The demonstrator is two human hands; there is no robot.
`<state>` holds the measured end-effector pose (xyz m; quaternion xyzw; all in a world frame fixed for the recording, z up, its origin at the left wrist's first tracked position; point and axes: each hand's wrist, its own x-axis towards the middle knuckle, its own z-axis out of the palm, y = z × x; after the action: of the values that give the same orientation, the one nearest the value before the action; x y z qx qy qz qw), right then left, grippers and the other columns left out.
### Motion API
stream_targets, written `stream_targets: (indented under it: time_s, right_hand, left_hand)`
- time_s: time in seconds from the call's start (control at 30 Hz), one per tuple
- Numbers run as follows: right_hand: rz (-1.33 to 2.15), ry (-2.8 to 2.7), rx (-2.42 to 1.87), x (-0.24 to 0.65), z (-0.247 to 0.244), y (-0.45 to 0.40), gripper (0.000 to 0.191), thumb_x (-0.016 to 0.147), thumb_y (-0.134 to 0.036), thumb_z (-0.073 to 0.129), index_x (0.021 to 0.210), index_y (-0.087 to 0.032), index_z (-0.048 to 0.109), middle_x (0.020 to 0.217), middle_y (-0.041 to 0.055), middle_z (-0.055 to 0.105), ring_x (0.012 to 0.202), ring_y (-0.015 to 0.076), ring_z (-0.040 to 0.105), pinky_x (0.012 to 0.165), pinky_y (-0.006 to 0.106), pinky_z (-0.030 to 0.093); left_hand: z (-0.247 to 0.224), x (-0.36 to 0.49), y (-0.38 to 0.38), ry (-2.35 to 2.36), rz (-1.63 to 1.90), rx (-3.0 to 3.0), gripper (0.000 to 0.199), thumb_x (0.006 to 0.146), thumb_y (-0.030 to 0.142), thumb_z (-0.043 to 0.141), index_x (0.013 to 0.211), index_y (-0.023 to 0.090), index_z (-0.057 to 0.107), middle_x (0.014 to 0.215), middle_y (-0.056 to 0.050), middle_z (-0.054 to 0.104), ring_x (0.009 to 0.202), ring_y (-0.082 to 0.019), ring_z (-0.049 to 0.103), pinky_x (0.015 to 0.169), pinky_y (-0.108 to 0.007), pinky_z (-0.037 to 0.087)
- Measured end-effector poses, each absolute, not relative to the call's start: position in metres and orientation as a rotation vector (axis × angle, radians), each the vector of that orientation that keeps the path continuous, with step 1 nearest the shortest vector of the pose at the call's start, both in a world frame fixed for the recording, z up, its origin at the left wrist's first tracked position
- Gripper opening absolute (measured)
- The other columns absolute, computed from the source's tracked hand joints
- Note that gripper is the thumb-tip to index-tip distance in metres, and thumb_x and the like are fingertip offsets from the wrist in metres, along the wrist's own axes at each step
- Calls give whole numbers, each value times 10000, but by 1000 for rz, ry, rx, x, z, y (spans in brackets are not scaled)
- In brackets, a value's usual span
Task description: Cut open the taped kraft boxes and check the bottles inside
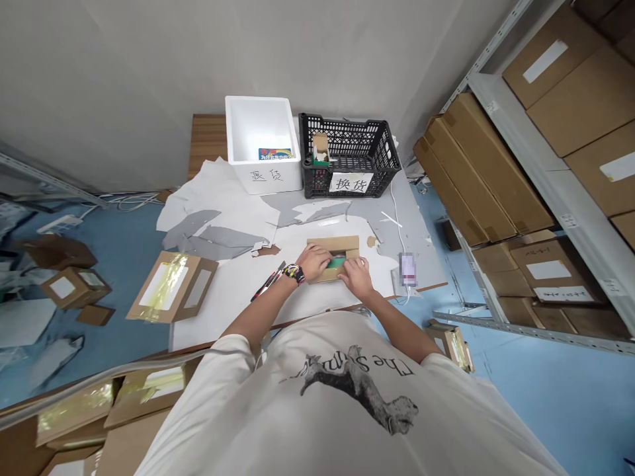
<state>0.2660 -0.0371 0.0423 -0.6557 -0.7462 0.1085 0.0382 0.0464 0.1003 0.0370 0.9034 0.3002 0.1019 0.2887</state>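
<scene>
A small cardboard box [333, 243] lies on the white-covered table in front of me, with its flaps open. Inside it shows a green item [337, 262], partly covered by my fingers, its kind not clear. My left hand [314, 262], with a dark patterned watch [294, 272] at the wrist, grips the box's left side, its fingers curled over the opening. On the right side, my right hand [357, 276] is closed on the box's near right edge, fingertips bent inward. Pens or a cutter [268, 280] lie left of my left wrist.
Behind stand a white foam bin [264, 173] holding a colourful book and a black crate [351, 162] holding a small open box. A taped carton [171, 287] sits at the table's left edge. A phone-like device [408, 269] with a cable lies right. Shelves of cartons [496, 172] flank the right.
</scene>
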Motion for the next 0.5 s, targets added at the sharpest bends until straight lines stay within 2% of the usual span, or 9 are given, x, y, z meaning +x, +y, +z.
stream_targets:
  time_s: [0.13,0.23,0.33,0.43,0.5]
  right_hand:
    - [377,-2450,-1862,260,41,-58,293,1177,-213,482,1160,-228,775,1186,136,770,1179,317,621,1144,459,444]
    - [512,-2396,-1790,260,41,-75,320,1211,-337,485,1305,-229,772,1335,136,768,1272,307,623,1143,443,472]
    - [657,-2309,-1782,265,44,-74,474,1254,-384,333,1478,-254,730,1518,106,730,1425,276,578,1217,441,443]
    - [651,-2379,-1906,269,48,-55,505,1247,-410,340,1433,-257,784,1564,113,716,1548,336,488,1276,537,385]
    - [561,-2488,-1966,267,52,-40,482,1224,-432,416,1315,-226,842,1464,152,758,1572,398,450,1311,631,321]
  left_hand:
    - [34,42,105,697,73,2415,339,1073,469,599,1215,312,864,1421,-58,818,1359,-300,693,1276,-546,348]
    - [27,36,105,595,-77,2538,316,967,549,749,1140,313,870,1483,-73,782,1469,-355,616,1292,-584,317]
    - [25,32,98,567,-92,2674,278,963,545,757,1010,285,841,1361,-102,801,1497,-386,572,1299,-641,282]
    - [32,30,93,568,23,2725,276,998,516,703,976,258,799,1259,-126,787,1452,-370,591,1274,-624,334]
    - [40,28,93,584,59,2727,247,987,478,695,954,250,783,1223,-132,786,1429,-367,608,1273,-616,362]
